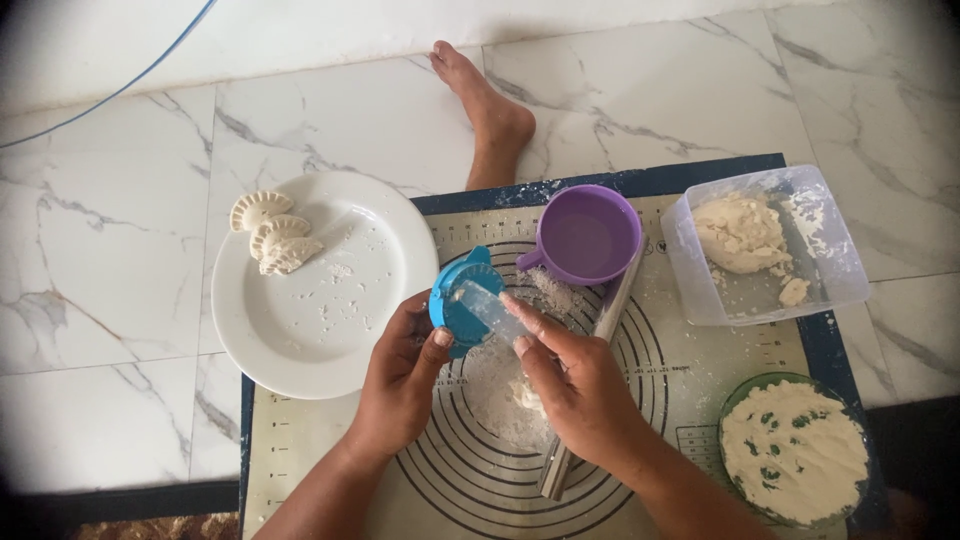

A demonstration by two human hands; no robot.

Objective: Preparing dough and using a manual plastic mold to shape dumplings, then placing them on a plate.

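I am gripping the blue dumpling mould [458, 305] with my left hand [400, 385], tilted above the pastry mat [700, 345], near the white plate [310, 300]. My right hand [575, 385] is pressing a clear scraper [488, 308] on it with closed fingers, so the tool is reaching its face.

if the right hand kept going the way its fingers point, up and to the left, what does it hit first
The right hand points up-left, fingertips already on a small clear piece against the blue dumpling mould held by the left hand. So the mould comes first; beyond it probably the white plate.
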